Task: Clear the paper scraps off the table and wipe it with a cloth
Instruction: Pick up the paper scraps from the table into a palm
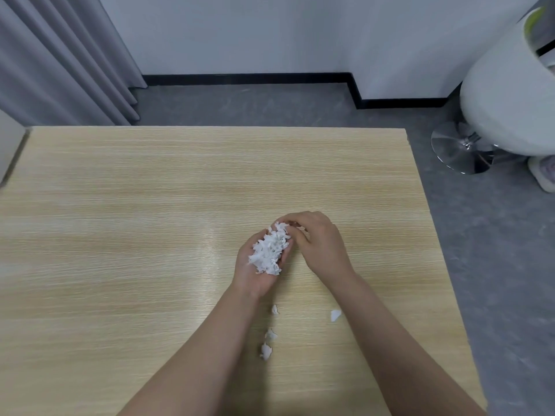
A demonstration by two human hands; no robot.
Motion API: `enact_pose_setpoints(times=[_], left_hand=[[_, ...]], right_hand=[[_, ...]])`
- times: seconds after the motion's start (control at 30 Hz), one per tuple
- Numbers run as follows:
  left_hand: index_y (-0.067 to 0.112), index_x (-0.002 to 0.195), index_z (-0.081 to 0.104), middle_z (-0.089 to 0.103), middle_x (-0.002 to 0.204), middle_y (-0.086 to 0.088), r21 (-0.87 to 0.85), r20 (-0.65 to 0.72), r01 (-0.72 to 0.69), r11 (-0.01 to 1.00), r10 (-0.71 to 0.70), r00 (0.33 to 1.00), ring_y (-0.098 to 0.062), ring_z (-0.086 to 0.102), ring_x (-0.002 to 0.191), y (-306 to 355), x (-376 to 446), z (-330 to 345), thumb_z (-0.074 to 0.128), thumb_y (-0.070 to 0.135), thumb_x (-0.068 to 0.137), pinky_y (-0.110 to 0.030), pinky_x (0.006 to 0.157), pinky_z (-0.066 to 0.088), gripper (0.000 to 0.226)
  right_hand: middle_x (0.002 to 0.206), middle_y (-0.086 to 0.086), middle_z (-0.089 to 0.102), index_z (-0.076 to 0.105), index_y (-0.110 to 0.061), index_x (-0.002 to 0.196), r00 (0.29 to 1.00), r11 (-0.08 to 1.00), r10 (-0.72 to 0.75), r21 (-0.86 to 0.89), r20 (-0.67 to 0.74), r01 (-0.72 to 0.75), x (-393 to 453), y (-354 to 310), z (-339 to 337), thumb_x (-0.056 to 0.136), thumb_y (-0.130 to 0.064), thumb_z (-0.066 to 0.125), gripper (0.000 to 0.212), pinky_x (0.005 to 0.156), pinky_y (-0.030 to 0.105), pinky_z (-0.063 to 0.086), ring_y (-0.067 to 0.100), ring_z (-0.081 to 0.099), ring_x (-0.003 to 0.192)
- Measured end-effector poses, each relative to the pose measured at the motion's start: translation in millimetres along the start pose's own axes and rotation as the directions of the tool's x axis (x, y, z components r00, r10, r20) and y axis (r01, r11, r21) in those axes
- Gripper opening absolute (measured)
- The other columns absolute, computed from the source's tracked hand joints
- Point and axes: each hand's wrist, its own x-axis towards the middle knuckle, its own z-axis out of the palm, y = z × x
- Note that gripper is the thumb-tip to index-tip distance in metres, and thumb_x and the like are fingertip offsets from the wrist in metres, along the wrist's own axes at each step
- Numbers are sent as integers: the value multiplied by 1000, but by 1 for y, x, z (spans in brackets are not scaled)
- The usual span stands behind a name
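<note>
pale, faintly glossy wood-grain table [120, 235]; crumpled white paper scraps [270, 250]

The scene was evenly and fairly brightly lit by soft, diffuse light, with no hard shadows anywhere. A pale vertical band of glare lay on the wooden counter [150, 205] just left of the hands, and a fainter sheen spread across its left side. Only faint, soft shadows sat under the forearms. The wide-angle lens bent the edges: the counter's sides splayed outward, and the curtain [60, 55] and white chair [510, 94] leaned at the corners. The whole picture was slightly soft, the wood grain smeared, and the heap of paper scraps [270, 250] was nearly blown out to featureless white.
</note>
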Motion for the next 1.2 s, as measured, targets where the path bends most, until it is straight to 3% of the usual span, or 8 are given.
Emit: enact_pose_setpoints(times=[0.1,0.27,0.37,0.6,0.77,1.03,1.13,1.2], left_hand=[[-5,99,70,67,111,-18,16,21,8,1000,-8,1000,-28,68,97,-3,-7,2,41,6,82,-37,91,49,36],[-5,120,55,65,116,-19,29,2,76,997,-77,997,-30,64,104,-2,-8,-1,37,11,88,-38,97,48,40],[-5,119,56,63,119,-20,18,-13,101,995,-101,995,-30,57,115,-4,-10,-4,41,10,84,-39,99,43,42],[-6,108,66,64,118,-18,31,-47,121,992,-119,992,-31,66,101,-13,-19,-15,43,10,82,-41,89,51,38],[-7,104,68,65,116,-18,19,-56,136,990,-135,989,-31,67,99,-18,-24,-19,43,9,83,-41,85,53,36],[-6,108,66,65,117,-17,54,-75,131,990,-127,989,-30,66,101,-20,-32,-18,42,11,84,-40,88,51,38],[-5,118,60,62,122,-18,68,-89,115,991,-109,990,-30,60,112,-20,-34,-17,42,9,83,-40,98,48,42],[-5,121,56,61,123,-19,64,-92,111,992,-105,990,-30,60,112,-20,-36,-16,42,9,82,-39,96,49,43]], right_hand=[[103,-8,68,69,-19,105,999,1000,9,-1,-52,-9,-6,2,-4,93,-18,55,18,81,8,32,9,53,98],[105,-3,67,68,-14,110,985,998,60,1,-160,-61,-16,17,-16,93,-16,57,20,84,23,43,12,57,95],[103,0,67,68,-12,108,960,985,170,26,-223,-169,-24,38,-28,92,-13,58,19,81,23,43,10,57,87],[109,3,62,63,-12,117,914,913,379,-105,-142,-395,-38,81,-28,89,-15,61,28,79,20,36,8,51,89],[104,3,56,59,-10,119,945,926,327,-193,-12,-323,-34,92,-13,87,-17,63,33,76,21,30,13,49,94],[103,6,60,66,-7,106,953,920,301,-260,-14,-294,-29,93,-1,91,-13,58,18,78,27,41,21,56,97],[97,4,62,69,-10,99,946,933,319,-154,-64,-325,-30,80,-5,90,-14,60,14,75,23,41,18,58,90],[93,1,65,70,-12,96,949,957,286,-12,-134,-290,-34,60,-10,88,-15,64,11,73,15,40,10,57,83]])
